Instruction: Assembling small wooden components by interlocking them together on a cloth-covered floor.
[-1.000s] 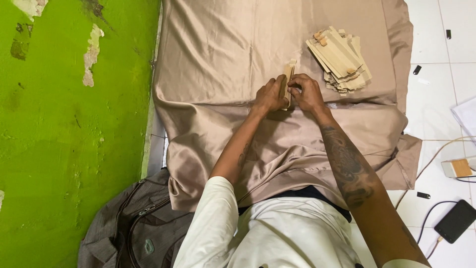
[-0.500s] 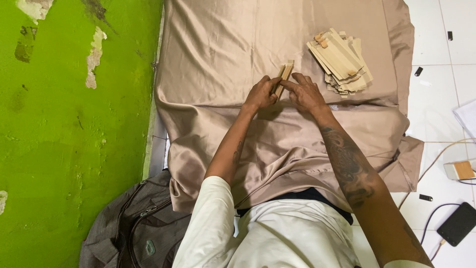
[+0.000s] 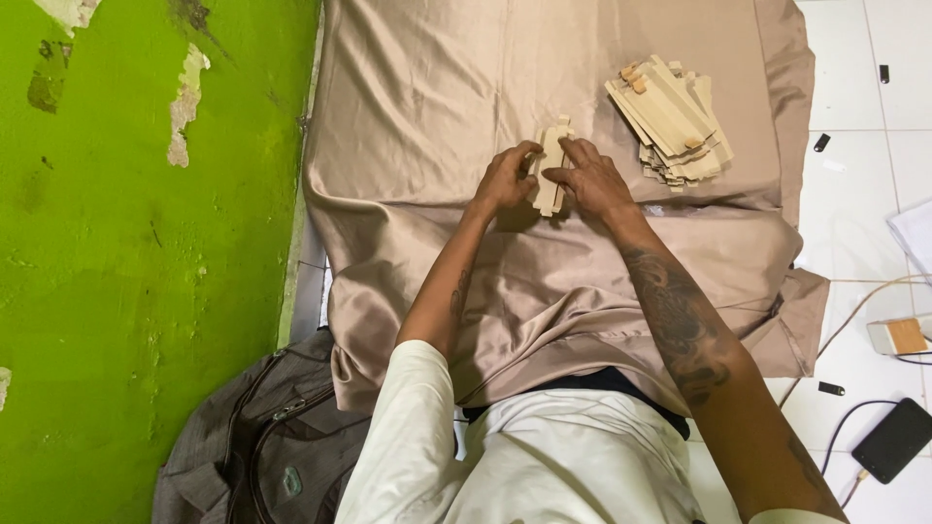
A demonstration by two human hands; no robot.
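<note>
Wooden strips (image 3: 549,167), pale and flat, lie bunched on the tan cloth (image 3: 427,107) between both hands. On that slack fabric the small bundle could slide apart if either side lets go. The left hand (image 3: 503,180) pinches its left edge with narrow fingers; the right hand (image 3: 592,180) presses fingertips on its right edge. A bigger stack (image 3: 670,118) sits nearby.

Pale flat wooden piece (image 3: 550,167), notched at its far end, lay lengthwise on the tan sheet (image 3: 427,87), pinched from both sides.
</note>
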